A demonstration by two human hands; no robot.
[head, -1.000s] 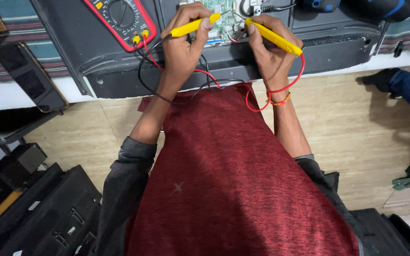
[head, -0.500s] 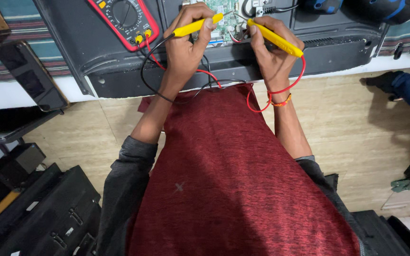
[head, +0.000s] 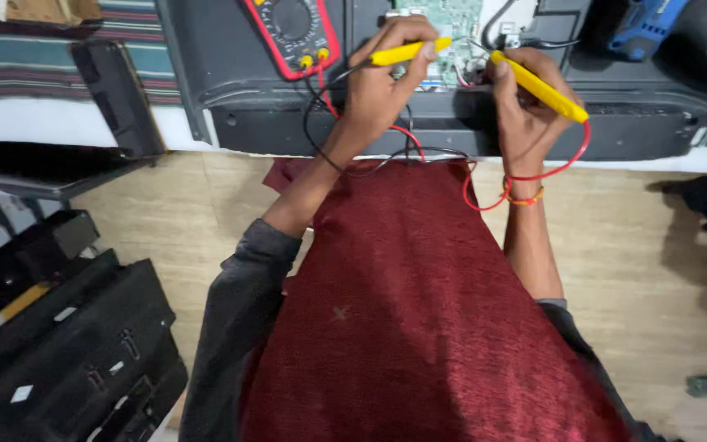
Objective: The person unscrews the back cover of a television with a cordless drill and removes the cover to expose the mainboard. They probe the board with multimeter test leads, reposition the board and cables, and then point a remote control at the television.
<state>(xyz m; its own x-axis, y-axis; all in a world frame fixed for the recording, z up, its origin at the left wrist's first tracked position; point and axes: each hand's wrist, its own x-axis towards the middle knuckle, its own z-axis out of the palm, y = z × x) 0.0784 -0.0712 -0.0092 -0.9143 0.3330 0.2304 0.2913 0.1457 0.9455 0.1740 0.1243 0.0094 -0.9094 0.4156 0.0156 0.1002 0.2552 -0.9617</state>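
Large black flat appliance back panel (head: 231,74) lies on white surface (head: 59,123), spanning top of view. Red-cased multimeter with black dial (head: 292,33) rests on panel, left of green circuit board (head: 452,33). Left hand (head: 382,90) just right of meter, holding yellow probe with black lead (head: 407,53); right hand (head: 525,115) further right, holding yellow probe with red lead (head: 538,86). Both probe tips at board. Blue power drill (head: 656,29) far right on panel. Stacked black casings (head: 59,327) on floor, lower left.
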